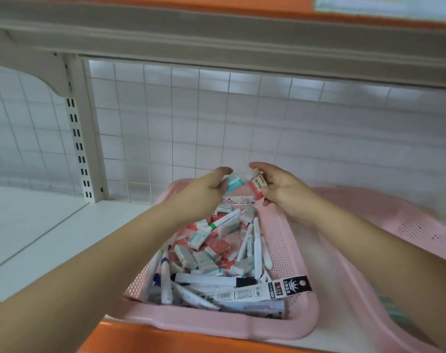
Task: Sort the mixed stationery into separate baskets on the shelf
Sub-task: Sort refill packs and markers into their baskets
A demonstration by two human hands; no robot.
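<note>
fingers (220, 173) of the left hand (204, 192) are curled round a small teal-and-white sleeved eraser block (234, 183). the right hand (284, 191) pinches a red-and-white sleeved eraser block marked 2b (257, 186) between thumb and fingertips. both hands hover over the twelve o'clock end of the pink perforated plastic basket (217, 324), clear of the heap, with the two erasers just beside each other.

from my station i read the sort as being at an early stage. the pink basket holds a thick jumble. more red and teal erasers fill its middle and white pens (256, 248) lie along its three o'clock wall. a white marker with a green band (223, 221) lies across the erasers, and a black-and-white carded refill pack (267, 289) rests over the pens at six o'clock.

a second pink perforated basket (407, 222) sits at three o'clock of the first, very close to it. the right forearm hides most of its inside, and i cannot tell what is in it beyond a blurred greenish patch. the white shelf board (26, 225) runs off toward nine o'clock, with the white wire grid back panel (217, 118) behind.

nearly everything is left to separate. the two erasers are already gripped, one per hand, so i judge the next step is a carry to whichever basket takes erasers, probably the one at three o'clock.
</note>
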